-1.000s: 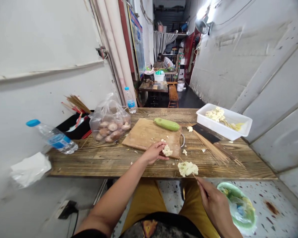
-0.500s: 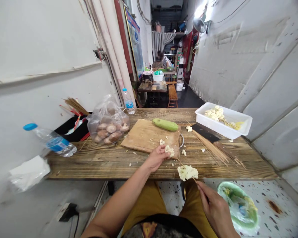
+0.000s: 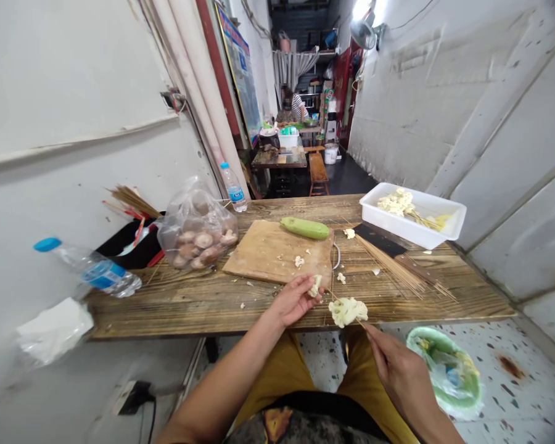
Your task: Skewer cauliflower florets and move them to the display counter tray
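Presently, one bamboo skewer, grasped by the right hand; long axis slants forward and leftward, free tip pointing toward the left hand. One cauliflower piece, threaded on the skewer, appears at the near edge of the tabletop. One smaller floret, pinched in the left hand, sits near the tip; contact cannot be told. One cutting board, beyond the left hand, bears a green gourd along its far edge. A strip of wood separates board from near edge. To the right: cleaver, loose skewers, white tray.
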Tool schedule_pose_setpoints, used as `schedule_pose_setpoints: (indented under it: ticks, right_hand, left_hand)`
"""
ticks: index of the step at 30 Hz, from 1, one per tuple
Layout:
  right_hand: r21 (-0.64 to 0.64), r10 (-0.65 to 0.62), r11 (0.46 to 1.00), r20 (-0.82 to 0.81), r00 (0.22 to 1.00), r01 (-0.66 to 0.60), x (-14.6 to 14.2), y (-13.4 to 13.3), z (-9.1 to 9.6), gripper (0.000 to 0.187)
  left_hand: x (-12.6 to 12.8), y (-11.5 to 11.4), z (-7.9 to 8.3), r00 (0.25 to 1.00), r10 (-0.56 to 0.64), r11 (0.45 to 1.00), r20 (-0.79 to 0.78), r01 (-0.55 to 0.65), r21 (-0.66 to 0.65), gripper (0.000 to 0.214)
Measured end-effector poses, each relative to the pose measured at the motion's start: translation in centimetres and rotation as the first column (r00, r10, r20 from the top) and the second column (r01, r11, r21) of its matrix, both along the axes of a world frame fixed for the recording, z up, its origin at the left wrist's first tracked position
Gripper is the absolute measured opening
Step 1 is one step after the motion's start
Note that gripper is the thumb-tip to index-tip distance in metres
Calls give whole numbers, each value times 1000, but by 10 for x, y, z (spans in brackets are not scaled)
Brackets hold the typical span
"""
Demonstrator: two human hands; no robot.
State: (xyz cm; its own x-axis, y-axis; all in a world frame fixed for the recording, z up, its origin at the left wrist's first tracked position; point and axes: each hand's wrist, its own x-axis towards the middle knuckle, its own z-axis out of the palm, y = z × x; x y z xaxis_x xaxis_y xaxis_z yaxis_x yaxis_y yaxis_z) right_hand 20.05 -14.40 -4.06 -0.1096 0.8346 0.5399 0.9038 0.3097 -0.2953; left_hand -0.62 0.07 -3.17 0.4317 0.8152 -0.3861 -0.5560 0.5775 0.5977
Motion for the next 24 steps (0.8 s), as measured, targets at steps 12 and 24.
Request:
schedule_pose_setpoints:
  ticks: [12,24]
  right_hand:
    - [-16,-27,999,42,999,28,5,-3,-1,30]
    - [-7,0,1000,18,1000,0,8,-9,-5,30]
  left_hand:
    - [-6,0,11,990,-28,993,-138,44,113,18]
    - [-24,21,12,971,-234,972,-57,235,13,23]
